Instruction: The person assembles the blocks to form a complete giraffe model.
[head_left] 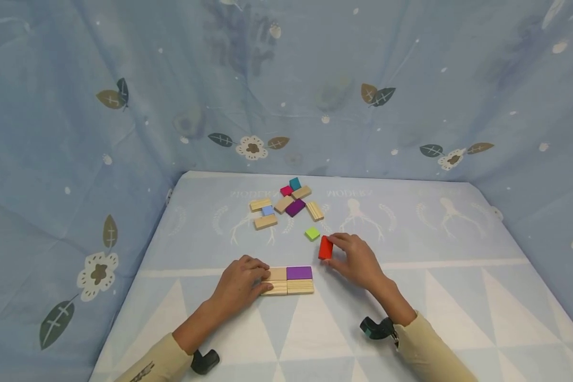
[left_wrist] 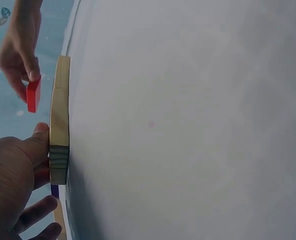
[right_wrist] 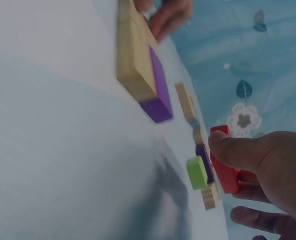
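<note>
A red block [head_left: 326,248] is pinched between the thumb and fingers of my right hand [head_left: 358,262], to the right of a flat group of blocks. That group has a purple block [head_left: 298,272] at its back right and natural wood blocks [head_left: 300,287] in the other places, set edge to edge. My left hand [head_left: 239,284] touches the group's left end with thumb and fingertips, partly covering it. In the right wrist view the red block [right_wrist: 225,167] is held above the table. The left wrist view shows my left hand [left_wrist: 12,185] against the wood blocks [left_wrist: 60,117].
A lime green block [head_left: 312,233] lies just behind the red one. Farther back are scattered several wood blocks [head_left: 265,222], a dark purple block [head_left: 295,207], a light blue block [head_left: 268,210], a teal block [head_left: 295,183] and a crimson block [head_left: 286,190]. Patterned cloth hangs around the table.
</note>
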### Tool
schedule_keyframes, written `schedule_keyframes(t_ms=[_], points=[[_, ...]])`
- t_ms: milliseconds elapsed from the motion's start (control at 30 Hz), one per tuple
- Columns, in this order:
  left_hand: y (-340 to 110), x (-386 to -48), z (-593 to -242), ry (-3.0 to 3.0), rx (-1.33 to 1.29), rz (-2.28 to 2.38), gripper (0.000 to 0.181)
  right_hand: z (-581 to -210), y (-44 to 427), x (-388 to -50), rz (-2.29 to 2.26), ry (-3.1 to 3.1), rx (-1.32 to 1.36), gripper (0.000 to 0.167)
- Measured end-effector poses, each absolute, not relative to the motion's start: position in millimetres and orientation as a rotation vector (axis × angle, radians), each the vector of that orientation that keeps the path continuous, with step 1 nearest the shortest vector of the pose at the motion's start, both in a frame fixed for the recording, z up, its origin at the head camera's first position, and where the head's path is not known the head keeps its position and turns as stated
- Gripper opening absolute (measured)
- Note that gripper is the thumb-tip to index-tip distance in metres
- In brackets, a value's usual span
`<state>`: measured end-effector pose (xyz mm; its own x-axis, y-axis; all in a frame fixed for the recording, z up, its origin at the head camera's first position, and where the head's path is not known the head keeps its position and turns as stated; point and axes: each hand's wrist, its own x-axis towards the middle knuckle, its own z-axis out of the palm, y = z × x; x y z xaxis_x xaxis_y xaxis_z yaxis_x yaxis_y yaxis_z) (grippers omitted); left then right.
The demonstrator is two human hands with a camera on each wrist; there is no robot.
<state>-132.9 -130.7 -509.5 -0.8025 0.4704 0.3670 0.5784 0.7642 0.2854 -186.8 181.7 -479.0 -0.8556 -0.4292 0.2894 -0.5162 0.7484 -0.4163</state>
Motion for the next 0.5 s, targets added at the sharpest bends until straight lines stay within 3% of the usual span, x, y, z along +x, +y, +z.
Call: schedule_keyframes(t_ms=[500], points=[[-130, -132, -511, -2.670, -0.814, -0.575, 0.022, -491, 175, -106, 0.727, -2.553, 1.164, 0.056]])
